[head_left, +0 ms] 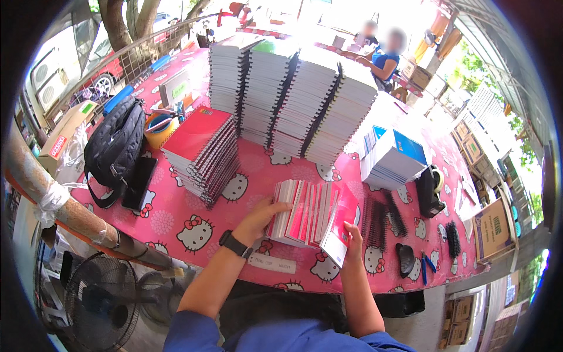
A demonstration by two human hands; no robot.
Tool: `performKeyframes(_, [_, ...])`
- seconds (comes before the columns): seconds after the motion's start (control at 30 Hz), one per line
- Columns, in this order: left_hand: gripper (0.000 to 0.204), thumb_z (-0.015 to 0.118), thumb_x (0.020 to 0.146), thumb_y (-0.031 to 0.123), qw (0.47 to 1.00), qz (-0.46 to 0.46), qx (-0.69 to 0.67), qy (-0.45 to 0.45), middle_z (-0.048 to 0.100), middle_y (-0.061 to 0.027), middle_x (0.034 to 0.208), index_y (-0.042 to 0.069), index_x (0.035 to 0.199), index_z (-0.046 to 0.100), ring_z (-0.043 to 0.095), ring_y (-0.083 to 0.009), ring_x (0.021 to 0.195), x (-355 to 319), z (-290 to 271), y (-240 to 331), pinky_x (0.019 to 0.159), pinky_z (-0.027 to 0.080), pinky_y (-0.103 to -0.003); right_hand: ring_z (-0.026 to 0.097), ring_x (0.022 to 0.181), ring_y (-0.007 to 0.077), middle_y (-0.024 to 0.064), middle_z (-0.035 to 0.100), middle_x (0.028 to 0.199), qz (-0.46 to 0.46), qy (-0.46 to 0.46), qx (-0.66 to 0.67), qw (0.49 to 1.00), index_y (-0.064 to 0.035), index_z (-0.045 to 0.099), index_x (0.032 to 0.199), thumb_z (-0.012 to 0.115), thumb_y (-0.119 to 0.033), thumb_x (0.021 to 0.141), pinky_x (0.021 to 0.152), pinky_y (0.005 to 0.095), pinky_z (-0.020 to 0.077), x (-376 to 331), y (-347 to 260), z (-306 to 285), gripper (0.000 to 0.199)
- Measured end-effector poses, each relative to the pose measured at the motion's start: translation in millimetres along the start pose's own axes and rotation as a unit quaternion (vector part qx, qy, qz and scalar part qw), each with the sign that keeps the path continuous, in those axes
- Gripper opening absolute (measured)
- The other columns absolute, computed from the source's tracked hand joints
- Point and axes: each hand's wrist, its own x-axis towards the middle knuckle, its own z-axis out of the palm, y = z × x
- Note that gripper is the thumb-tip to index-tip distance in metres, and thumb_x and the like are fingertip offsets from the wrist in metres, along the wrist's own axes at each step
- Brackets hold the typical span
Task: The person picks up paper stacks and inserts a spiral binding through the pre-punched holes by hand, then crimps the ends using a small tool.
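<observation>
A fanned row of red-covered notebooks (305,214) lies on the pink patterned tablecloth (182,226) in front of me. My left hand (261,218), with a black watch on its wrist, rests flat on the left edge of that row. My right hand (353,242) grips the rightmost red notebook (340,226) by its lower right corner and tilts it up. Black spiral binding coils (381,218) lie just right of the notebooks.
Tall stacks of white spiral notebooks (293,100) stand at the back, a slanted red-covered stack (202,152) at left, a blue-covered stack (393,158) at right. A black bag (114,146), tape rolls (159,130), a black tape dispenser (428,188), pliers (426,265) and a floor fan (101,302) surround them. Other people sit far behind.
</observation>
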Motion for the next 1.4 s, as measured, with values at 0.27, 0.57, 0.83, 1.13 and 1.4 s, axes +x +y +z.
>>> performKeyframes(0.27, [0.055, 0.068, 0.077, 0.022, 0.997, 0.051, 0.017, 0.057, 0.061, -0.0142, 0.107, -0.004, 0.120, 0.048, 0.062, -0.0191, 0.091, -2, 6, -7, 0.078, 0.051, -0.031, 0.066, 0.084, 0.0271, 0.0153, 0.064, 0.099, 0.039, -0.040, 0.029, 0.998, 0.0021, 0.051, 0.114, 0.054, -0.021, 0.082, 0.075, 0.0396, 0.0564, -1, -5, -8, 0.040])
performKeyframes(0.57, [0.051, 0.068, 0.076, 0.017, 0.984, 0.105, 0.027, 0.139, 0.060, -0.0146, 0.105, -0.005, 0.117, 0.047, 0.061, -0.0186, 0.090, -5, 1, -4, 0.079, 0.050, -0.031, 0.066, 0.088, 0.0285, 0.0159, 0.064, 0.099, 0.016, 0.015, 0.064, 0.998, 0.0001, 0.052, 0.113, 0.056, -0.022, 0.082, 0.079, 0.0444, 0.0548, -6, -6, -19, 0.038])
performKeyframes(0.83, [0.055, 0.070, 0.075, 0.013, 0.966, 0.155, 0.106, 0.180, 0.059, -0.0153, 0.107, -0.006, 0.119, 0.044, 0.061, -0.0190, 0.092, -6, 8, -6, 0.079, 0.050, -0.031, 0.060, 0.103, 0.0336, 0.0213, 0.059, 0.115, 0.070, -0.090, 0.097, 0.989, 0.0047, 0.046, 0.122, 0.055, -0.022, 0.085, 0.089, 0.0480, 0.0492, 6, -6, -18, 0.047])
performKeyframes(1.13, [0.062, 0.063, 0.073, 0.025, 0.947, 0.255, -0.088, 0.175, 0.056, -0.0153, 0.112, -0.004, 0.123, 0.040, 0.059, -0.0233, 0.099, -106, 4, -7, 0.083, 0.050, -0.034, 0.055, 0.108, 0.0261, 0.0108, 0.057, 0.116, -0.098, -0.104, 0.158, 0.977, -0.0029, 0.048, 0.120, 0.060, -0.007, 0.084, 0.099, 0.0430, 0.0408, 85, 6, 28, 0.038])
performKeyframes(1.4, [0.067, 0.061, 0.074, 0.028, 0.948, 0.262, -0.102, 0.147, 0.054, -0.0168, 0.119, -0.003, 0.129, 0.038, 0.059, -0.0282, 0.103, -126, -4, -36, 0.087, 0.049, -0.038, 0.053, 0.109, 0.0210, 0.0046, 0.059, 0.111, -0.226, -0.142, 0.169, 0.949, -0.0095, 0.054, 0.113, 0.059, 0.005, 0.083, 0.097, 0.0384, 0.0424, 184, 40, 64, 0.034])
